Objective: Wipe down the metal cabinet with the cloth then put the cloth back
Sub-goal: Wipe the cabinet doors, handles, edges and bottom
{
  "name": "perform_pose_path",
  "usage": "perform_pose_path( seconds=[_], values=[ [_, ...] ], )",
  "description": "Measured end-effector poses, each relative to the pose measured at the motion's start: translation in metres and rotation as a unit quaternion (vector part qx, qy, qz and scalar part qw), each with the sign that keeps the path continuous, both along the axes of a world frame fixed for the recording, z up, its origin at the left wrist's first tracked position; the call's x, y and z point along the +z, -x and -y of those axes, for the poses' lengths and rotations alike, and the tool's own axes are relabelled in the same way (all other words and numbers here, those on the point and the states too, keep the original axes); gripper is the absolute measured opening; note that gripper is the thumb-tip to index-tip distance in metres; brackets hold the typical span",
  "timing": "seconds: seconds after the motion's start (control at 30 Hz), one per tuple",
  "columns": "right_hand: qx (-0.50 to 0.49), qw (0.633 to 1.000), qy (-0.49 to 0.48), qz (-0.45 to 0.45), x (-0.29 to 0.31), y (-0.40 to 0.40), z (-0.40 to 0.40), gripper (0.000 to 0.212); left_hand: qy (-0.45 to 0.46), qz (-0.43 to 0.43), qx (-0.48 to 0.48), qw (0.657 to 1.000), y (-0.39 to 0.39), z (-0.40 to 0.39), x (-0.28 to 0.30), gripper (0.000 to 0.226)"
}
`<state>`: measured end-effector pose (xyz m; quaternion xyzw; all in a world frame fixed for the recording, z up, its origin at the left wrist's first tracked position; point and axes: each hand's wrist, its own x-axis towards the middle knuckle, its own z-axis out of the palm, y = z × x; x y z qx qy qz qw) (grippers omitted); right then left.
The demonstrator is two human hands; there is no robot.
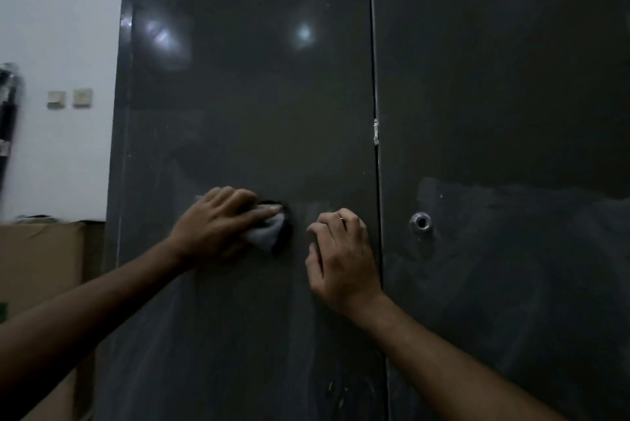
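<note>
The cloth (267, 233) is pressed flat on the metal cabinet (245, 86) left door, mid-height, under the left hand (218, 224). The right hand (341, 257), loosely curled and empty, rests near that door's right edge. Streaky lower panels suggest wiping is unfinished; returning the cloth remains.

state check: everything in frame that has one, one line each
left hand: flat, pressing the cloth to the left door
cloth: bunched under the fingers, against the door
right hand: empty, fingers curled, at the left door's right edge
cabinet doors: both shut
lock: no key visible
</note>
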<state>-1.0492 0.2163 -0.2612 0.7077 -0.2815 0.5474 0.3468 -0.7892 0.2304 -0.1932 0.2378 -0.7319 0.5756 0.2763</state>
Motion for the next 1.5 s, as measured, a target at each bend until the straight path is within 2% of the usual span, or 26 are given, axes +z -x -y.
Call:
perform_pose_path(
  seconds=[0.07,0.13,0.23,0.27,0.33,0.4,0.47,0.5,0.53,0.6,0.67,0.7,0.73,0.77,0.87,0.93,1.0,1.03,1.07,1.13,1.17,1.2,1.3,1.37,1.43,1.5],
  values=[
    [-0.002,1.000,-0.005,0.003,-0.001,0.000,-0.001,0.023,0.026,-0.072,-0.001,0.997,-0.026,-0.002,0.013,0.046],
    [-0.004,1.000,-0.009,0.003,-0.002,-0.001,-0.002,0.024,0.072,-0.250,0.006,0.966,-0.044,-0.005,0.046,0.050],
    [-0.009,1.000,-0.010,0.003,-0.002,-0.001,-0.003,0.024,0.062,-0.567,0.009,0.821,-0.040,-0.010,0.085,0.046],
    [-0.011,1.000,-0.007,0.001,-0.002,-0.001,-0.002,0.024,0.060,-0.578,0.021,0.813,-0.027,-0.010,0.083,0.044],
    [-0.013,1.000,-0.004,-0.004,-0.001,0.001,-0.002,0.025,0.062,-0.442,0.012,0.895,-0.003,-0.008,0.057,0.046],
    [-0.020,1.000,-0.001,-0.011,-0.001,0.001,-0.001,0.026,0.041,-0.204,0.000,0.978,0.000,-0.002,0.015,0.049],
    [-0.037,0.999,0.006,-0.017,-0.001,0.001,-0.001,0.027,0.029,-0.042,0.022,0.998,-0.026,-0.008,0.007,0.049],
    [-0.046,0.999,0.011,-0.016,-0.001,0.000,0.000,0.028,0.038,-0.026,0.037,0.998,-0.044,-0.011,0.016,0.050],
    [-0.055,0.998,0.015,-0.013,-0.002,0.000,0.000,0.028,0.061,-0.059,0.054,0.995,-0.061,-0.012,0.027,0.050],
    [-0.063,0.998,0.019,-0.007,-0.003,-0.002,0.000,0.029,0.095,-0.263,0.063,0.958,-0.085,-0.018,0.056,0.048],
    [-0.064,0.998,0.015,-0.003,-0.003,-0.003,0.001,0.030,0.087,-0.559,0.067,0.822,-0.095,-0.021,0.084,0.046],
    [-0.063,0.998,0.012,-0.001,-0.003,-0.004,0.001,0.031,0.069,-0.642,0.079,0.759,-0.088,-0.023,0.091,0.048],
    [-0.062,0.998,0.010,-0.001,-0.003,-0.003,0.001,0.031,0.063,-0.644,0.089,0.757,-0.079,-0.023,0.091,0.049],
    [-0.059,0.998,0.011,-0.002,-0.003,-0.003,0.001,0.031,0.066,-0.594,0.081,0.798,-0.068,-0.023,0.085,0.049],
    [-0.052,0.998,0.016,-0.002,-0.003,-0.003,0.002,0.031,0.048,-0.285,0.046,0.956,-0.047,-0.010,0.036,0.056],
    [-0.052,0.999,0.013,-0.003,-0.004,-0.003,0.004,0.032,0.035,-0.130,0.057,0.989,-0.052,-0.009,0.026,0.059],
    [-0.050,0.999,0.007,-0.001,-0.004,-0.003,0.005,0.033,0.057,-0.137,0.072,0.986,-0.069,-0.008,0.041,0.056],
    [-0.050,0.999,0.004,0.000,-0.004,-0.003,0.006,0.033,0.074,-0.220,0.068,0.970,-0.077,-0.009,0.052,0.055],
    [-0.051,0.999,0.004,0.001,-0.004,-0.003,0.006,0.033,0.089,-0.350,0.064,0.930,-0.085,-0.010,0.066,0.053],
    [-0.051,0.999,0.005,0.002,-0.004,-0.004,0.005,0.034,0.078,-0.625,0.058,0.774,-0.092,-0.014,0.093,0.051],
    [-0.049,0.999,0.004,0.004,-0.004,-0.004,0.005,0.034,0.058,-0.682,0.070,0.725,-0.084,-0.017,0.097,0.052],
    [-0.048,0.999,0.002,0.004,-0.004,-0.003,0.005,0.034,0.056,-0.668,0.081,0.737,-0.076,-0.018,0.094,0.052],
    [-0.043,0.999,-0.004,0.004,-0.003,-0.003,0.005,0.033,0.044,-0.390,0.057,0.918,-0.061,-0.014,0.043,0.052],
    [-0.045,0.999,-0.003,0.002,-0.003,-0.003,0.005,0.033,0.030,-0.232,0.063,0.970,-0.064,-0.014,0.004,0.055],
    [-0.044,0.999,0.000,0.003,-0.003,-0.003,0.005,0.033,0.045,-0.231,0.091,0.968,-0.080,-0.014,0.001,0.056],
    [-0.048,0.999,0.002,0.006,-0.003,-0.004,0.004,0.033,0.056,-0.450,0.085,0.887,-0.089,-0.017,0.023,0.051]
  ],
)
